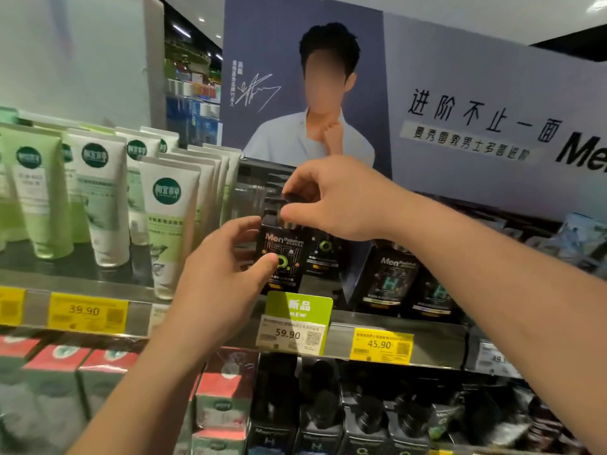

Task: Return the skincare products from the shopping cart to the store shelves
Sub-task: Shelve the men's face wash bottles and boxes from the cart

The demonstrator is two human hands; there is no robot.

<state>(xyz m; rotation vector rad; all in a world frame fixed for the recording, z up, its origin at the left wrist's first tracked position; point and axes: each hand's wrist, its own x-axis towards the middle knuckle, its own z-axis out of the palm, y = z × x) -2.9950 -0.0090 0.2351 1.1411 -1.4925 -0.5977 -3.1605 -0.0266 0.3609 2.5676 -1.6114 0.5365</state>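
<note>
A black Mentholatum pump bottle with a green ring on its label stands at the front of the upper shelf, above a green "new" tag. My left hand wraps its left side, thumb across the label. My right hand pinches the black pump cap on top with thumb and forefinger. A matching black bottle stands right behind it. The shopping cart is out of view.
Green and white tubes crowd the shelf to the left. More black bottles stand to the right. Yellow price tags line the shelf edge. Red-topped boxes and black pump bottles fill the lower shelf. A poster backs the display.
</note>
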